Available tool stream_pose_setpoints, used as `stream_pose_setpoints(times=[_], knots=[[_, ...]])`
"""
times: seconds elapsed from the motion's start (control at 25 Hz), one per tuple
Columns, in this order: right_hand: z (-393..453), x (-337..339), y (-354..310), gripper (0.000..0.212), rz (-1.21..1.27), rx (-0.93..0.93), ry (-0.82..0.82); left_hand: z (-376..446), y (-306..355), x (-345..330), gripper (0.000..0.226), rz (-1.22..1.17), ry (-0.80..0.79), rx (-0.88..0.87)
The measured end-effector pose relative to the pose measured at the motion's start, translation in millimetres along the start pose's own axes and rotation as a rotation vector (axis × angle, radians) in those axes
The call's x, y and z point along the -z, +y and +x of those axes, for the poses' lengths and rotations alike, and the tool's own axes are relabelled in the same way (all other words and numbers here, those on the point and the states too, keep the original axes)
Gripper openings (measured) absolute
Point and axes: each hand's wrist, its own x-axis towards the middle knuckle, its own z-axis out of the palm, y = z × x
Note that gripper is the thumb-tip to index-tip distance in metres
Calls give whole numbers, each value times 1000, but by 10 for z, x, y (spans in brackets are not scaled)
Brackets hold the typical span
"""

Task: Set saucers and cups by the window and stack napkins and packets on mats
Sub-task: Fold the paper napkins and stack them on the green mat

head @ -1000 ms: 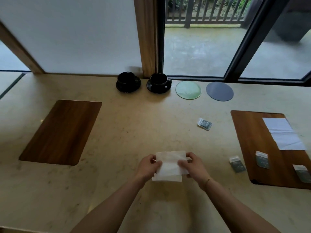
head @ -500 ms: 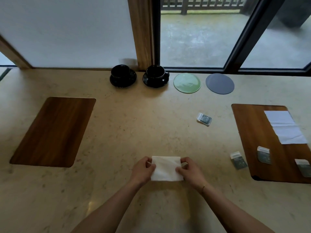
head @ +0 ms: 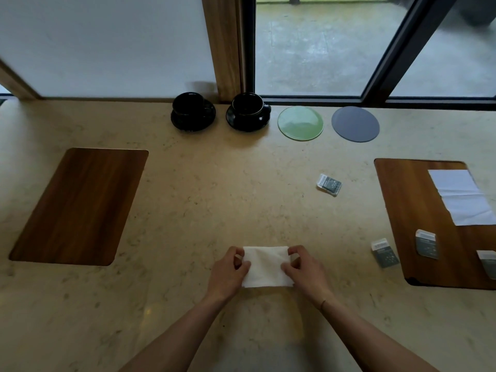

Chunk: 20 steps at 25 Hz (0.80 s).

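Observation:
A folded white napkin (head: pixel 265 267) lies on the stone table in front of me. My left hand (head: pixel 228 272) pinches its left edge and my right hand (head: pixel 304 272) pinches its right edge. Two black cups on black saucers (head: pixel 193 111) (head: pixel 248 111) stand by the window. A green saucer (head: pixel 300 123) and a grey saucer (head: pixel 355 124) lie to their right. The left wooden mat (head: pixel 80 205) is bare. On the right wooden mat (head: pixel 413 210) lie a white napkin (head: pixel 461 196) and two packets (head: pixel 426 243) (head: pixel 488 263).
One loose packet (head: pixel 329 184) lies on the table at centre right. Another packet (head: pixel 383 253) sits just left of the right mat. A wooden post (head: pixel 221 47) and dark window frame (head: pixel 397 49) border the table's far edge.
Both hands have folded the napkin flatter and lowered it onto the table, closer to me. My view has tilted down a little.

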Motion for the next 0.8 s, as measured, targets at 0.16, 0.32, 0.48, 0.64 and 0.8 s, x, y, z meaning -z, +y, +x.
stream_pose_setpoints(times=[0.16,0.32,0.48,0.64,0.8], knots=[[-21,-6,-1,28,-20,3,15,16,-17,-12,22,-15,18,-5],[-52,-1,15,27,0,9,29,35,-9,-11,22,-35,21,-14],[-62,20,10,26,6,14,44,65,-19,-18,25,-26,11,-14],[-62,19,12,27,1,3,48,79,-27,-22,27,-21,17,-7],[-76,28,10,30,-51,-21,50,70,-30,-13,34,30,21,-13]])
